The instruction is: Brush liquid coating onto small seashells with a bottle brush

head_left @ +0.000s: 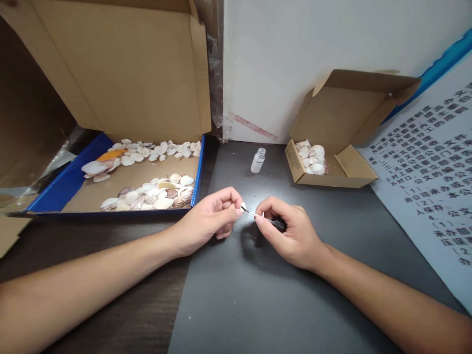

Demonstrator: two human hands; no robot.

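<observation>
Pinched between thumb and fingers of my left hand (216,214) is a small white shell (243,206), partly covered by the fingertips. My right hand (289,228) is closed round the black cap of a small brush (250,212), whose thin stem points left. Its dark tip meets the shell, or lies just in front of it. Beyond the hands, a small clear glass bottle (258,161) with a printed label stands uncapped on the dark grey mat (236,305).
At left, an open blue-edged cardboard box (92,191) holds many shells (158,191) in two groups. A smaller open cardboard box (332,181) at right contains white shells (311,157). A white panel (295,59) stands behind, and a printed sheet (435,187) lies along the right.
</observation>
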